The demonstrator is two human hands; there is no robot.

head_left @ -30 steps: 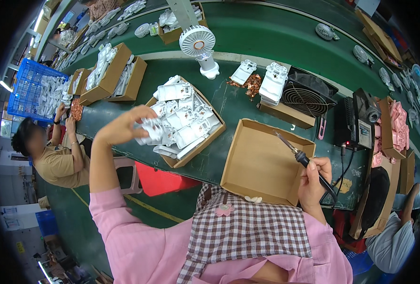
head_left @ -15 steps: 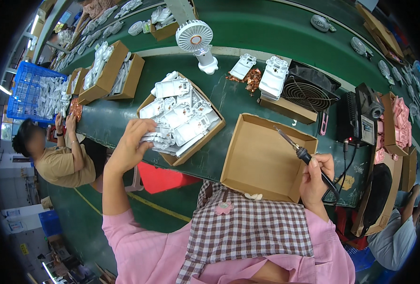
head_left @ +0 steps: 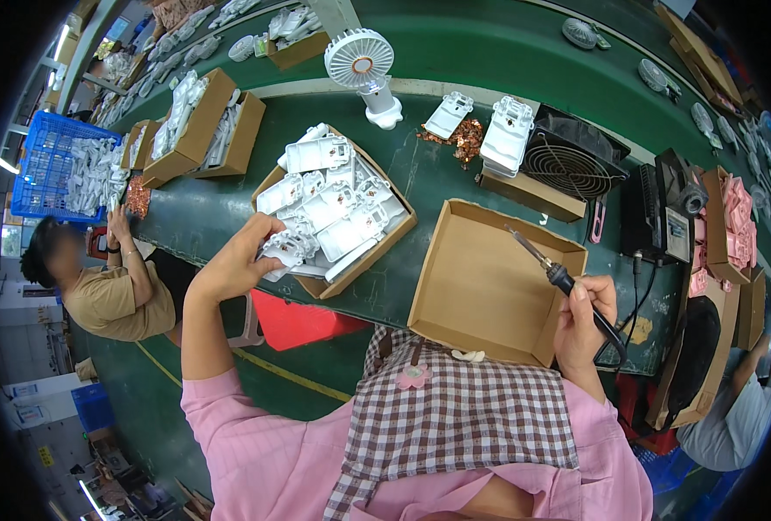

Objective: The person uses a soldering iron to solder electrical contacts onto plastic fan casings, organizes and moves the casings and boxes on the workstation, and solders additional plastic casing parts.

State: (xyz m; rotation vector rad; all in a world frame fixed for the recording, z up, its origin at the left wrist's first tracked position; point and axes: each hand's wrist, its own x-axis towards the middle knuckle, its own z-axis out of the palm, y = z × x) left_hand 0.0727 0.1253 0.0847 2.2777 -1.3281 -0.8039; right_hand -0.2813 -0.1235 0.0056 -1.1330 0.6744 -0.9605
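Note:
My left hand (head_left: 239, 262) is at the near left side of a cardboard box (head_left: 377, 271) heaped with white plastic housings (head_left: 337, 207). Its thumb and fingers pinch a white plastic housing (head_left: 291, 247) at the box's near left corner; whether more than one is in the grip I cannot tell. My right hand (head_left: 587, 323) is closed round the black handle of a soldering iron (head_left: 561, 278). The iron's metal tip points up and left over a shallow cardboard tray (head_left: 481, 286), whose bare bottom shows in front of me.
A small white fan (head_left: 359, 65) stands beyond the box. Stacked white housings (head_left: 507, 135) and copper-coloured bits (head_left: 466, 142) lie near a black fan with a round grille (head_left: 568, 165). At right stands a black soldering station (head_left: 655, 213) with cables. A co-worker (head_left: 116, 286) sits at left.
My left hand has shifted slightly left and down, and the housing at its fingertips has turned. The soldering iron stays in my right hand, nearly in the same place.

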